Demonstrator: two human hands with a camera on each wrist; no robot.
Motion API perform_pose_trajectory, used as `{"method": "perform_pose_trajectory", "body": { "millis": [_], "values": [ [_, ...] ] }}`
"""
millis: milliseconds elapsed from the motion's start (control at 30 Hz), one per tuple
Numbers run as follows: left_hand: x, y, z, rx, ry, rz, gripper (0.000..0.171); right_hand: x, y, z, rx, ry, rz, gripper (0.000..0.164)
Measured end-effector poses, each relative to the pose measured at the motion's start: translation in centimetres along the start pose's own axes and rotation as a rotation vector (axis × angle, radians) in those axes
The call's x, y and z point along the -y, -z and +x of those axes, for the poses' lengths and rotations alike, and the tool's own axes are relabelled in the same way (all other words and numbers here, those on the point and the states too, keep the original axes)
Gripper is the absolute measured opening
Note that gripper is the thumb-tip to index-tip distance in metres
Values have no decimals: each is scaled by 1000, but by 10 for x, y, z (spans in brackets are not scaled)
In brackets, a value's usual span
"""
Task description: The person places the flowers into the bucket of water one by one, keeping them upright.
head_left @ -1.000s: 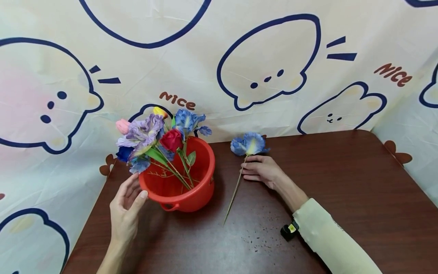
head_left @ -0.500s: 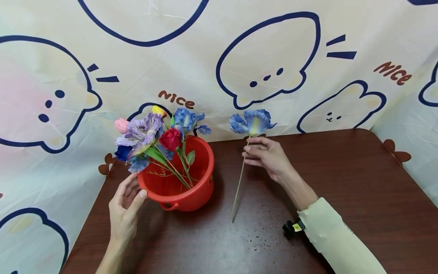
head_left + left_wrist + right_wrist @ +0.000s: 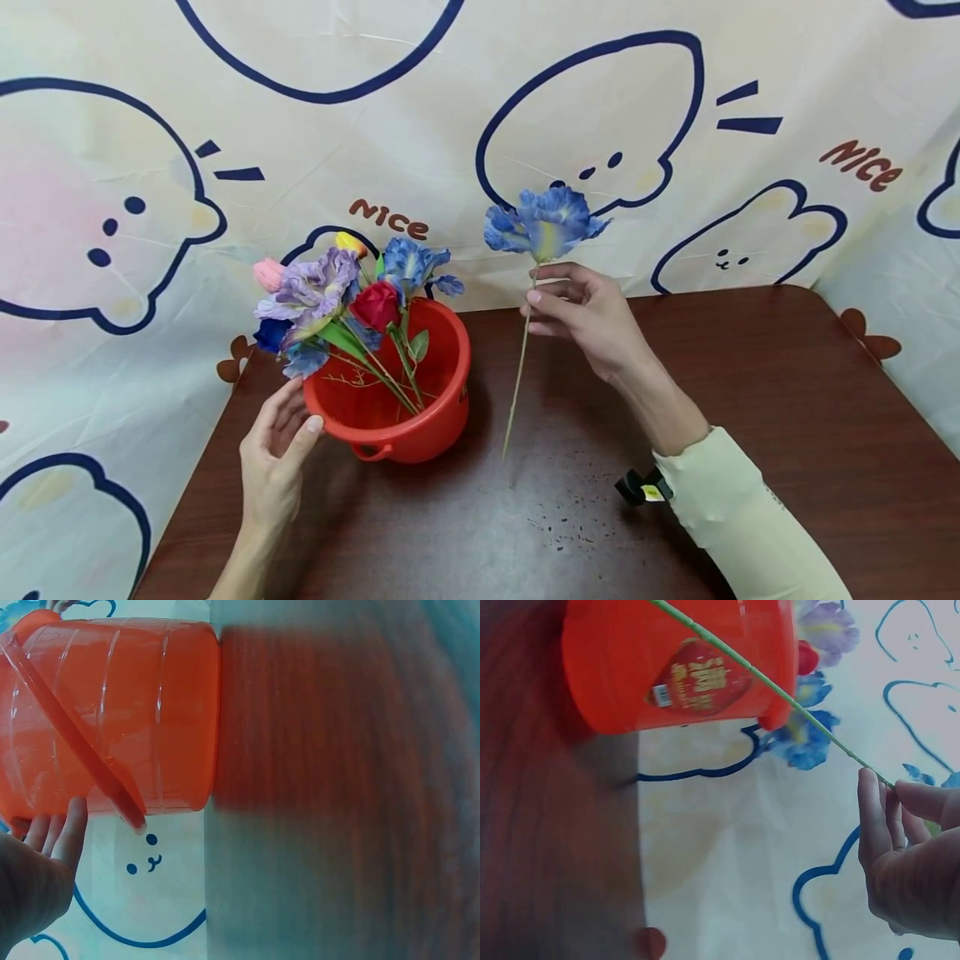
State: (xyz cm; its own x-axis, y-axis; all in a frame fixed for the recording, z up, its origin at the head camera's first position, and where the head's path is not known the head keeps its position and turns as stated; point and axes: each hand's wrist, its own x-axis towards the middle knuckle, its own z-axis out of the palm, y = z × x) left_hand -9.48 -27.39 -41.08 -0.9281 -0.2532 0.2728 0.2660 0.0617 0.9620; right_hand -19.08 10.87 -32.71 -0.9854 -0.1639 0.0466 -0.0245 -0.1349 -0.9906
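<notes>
A red plastic bucket [image 3: 442, 429] stands on the table, holding artificial flowers: a purple bloom [image 3: 318, 283], a red rose [image 3: 377, 306], a blue iris [image 3: 408, 265] and several others. My left hand [image 3: 273, 467] rests against the bucket's left side, its fingers fairly straight and touching the wall near the rim, as the left wrist view also shows. To the right of the bucket, my right hand [image 3: 581, 317] pinches the thin stem [image 3: 780, 691] of another artificial blue iris [image 3: 551, 225] between thumb and fingers, just below the bloom. That stem slants down, its lower end above the table.
The dark wooden table [image 3: 750, 400] has small dark specks [image 3: 562, 533] near its front middle. A cloth with cartoon drawings [image 3: 585, 108] hangs behind it. A black wrist device [image 3: 637, 487] sits at the right sleeve [image 3: 750, 517]. The bucket's handle [image 3: 82, 742] hangs along its side.
My right hand has lifted the blue iris up from close over the table, and its stem has risen with it. The left hand and the bucket have stayed in place.
</notes>
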Motion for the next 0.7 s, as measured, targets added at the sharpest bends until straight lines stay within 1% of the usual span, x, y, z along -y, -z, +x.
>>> {"method": "perform_pose_trajectory", "body": {
  "millis": [200,433,700],
  "values": [
    [1,0,0,1,-6,-13,54,15,-7,-1,1,58,-28,39],
    [2,2,-1,14,-29,-51,54,30,-16,3,12,140,-45,38],
    [3,2,0,14,-36,-40,55,45,-27,7,-7,228,-16,36]
  ]
}}
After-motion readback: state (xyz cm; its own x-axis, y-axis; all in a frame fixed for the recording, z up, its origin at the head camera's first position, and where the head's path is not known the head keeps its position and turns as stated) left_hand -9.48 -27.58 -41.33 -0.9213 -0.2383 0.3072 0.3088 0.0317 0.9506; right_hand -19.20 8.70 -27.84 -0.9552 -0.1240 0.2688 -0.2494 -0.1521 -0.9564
